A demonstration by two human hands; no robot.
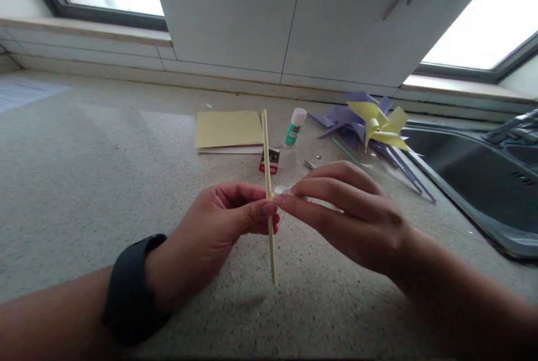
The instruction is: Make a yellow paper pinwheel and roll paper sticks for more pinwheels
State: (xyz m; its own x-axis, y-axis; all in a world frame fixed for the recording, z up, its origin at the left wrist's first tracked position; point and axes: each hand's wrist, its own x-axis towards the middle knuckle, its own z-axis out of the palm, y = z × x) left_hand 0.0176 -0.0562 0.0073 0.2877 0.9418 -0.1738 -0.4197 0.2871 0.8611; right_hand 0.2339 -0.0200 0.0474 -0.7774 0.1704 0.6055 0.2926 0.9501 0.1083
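Note:
My left hand is closed around the middle of a thin pale-yellow stick, which looks like rolled paper and stands nearly upright in the picture. Thumb and fingertips pinch it from the left side. At the same spot, the fingers of my right hand come together against the stick from the right. Between them shows a small clear, whitish piece that looks like clear tape; most of it is hidden under the fingers.
Beyond my hands lie yellow paper sheets, a glue stick and an open small red-and-black box. Yellow and purple pinwheels rest at the right, beside a dark sink. Papers lie far left.

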